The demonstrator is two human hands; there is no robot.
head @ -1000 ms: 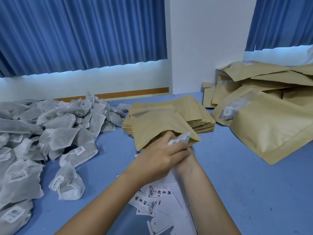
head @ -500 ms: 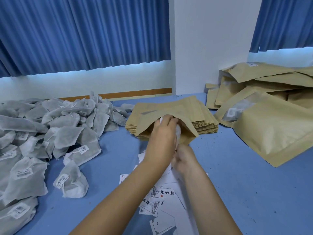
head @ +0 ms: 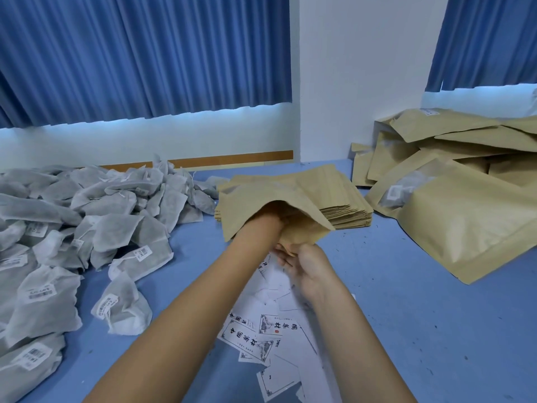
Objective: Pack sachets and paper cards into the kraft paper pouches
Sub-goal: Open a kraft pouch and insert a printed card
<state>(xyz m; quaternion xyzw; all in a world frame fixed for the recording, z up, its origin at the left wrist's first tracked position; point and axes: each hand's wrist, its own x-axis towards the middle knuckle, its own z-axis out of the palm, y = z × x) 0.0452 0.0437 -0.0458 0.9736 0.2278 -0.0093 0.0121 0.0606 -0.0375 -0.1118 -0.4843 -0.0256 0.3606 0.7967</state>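
An open kraft pouch (head: 263, 196) lies on top of the stack of flat pouches (head: 345, 207) at the middle of the blue table. My left forearm (head: 255, 232) runs into the pouch's mouth, and the hand is hidden inside it up to the wrist. My right hand (head: 308, 271) pinches the lower lip of the pouch's mouth and holds it open. The sachet seen earlier in my left hand is out of sight. Printed paper cards (head: 261, 334) lie scattered beneath my arms.
A large heap of grey sachets (head: 87, 216) with barcode labels covers the left of the table (head: 406, 315). Filled kraft pouches (head: 465, 225) are piled at the right against the wall. Blue curtains hang behind.
My left hand, holding a white sachet, has pushed forward from the pouch's mouth to deep inside it. My right hand has stayed on the pouch's lip.
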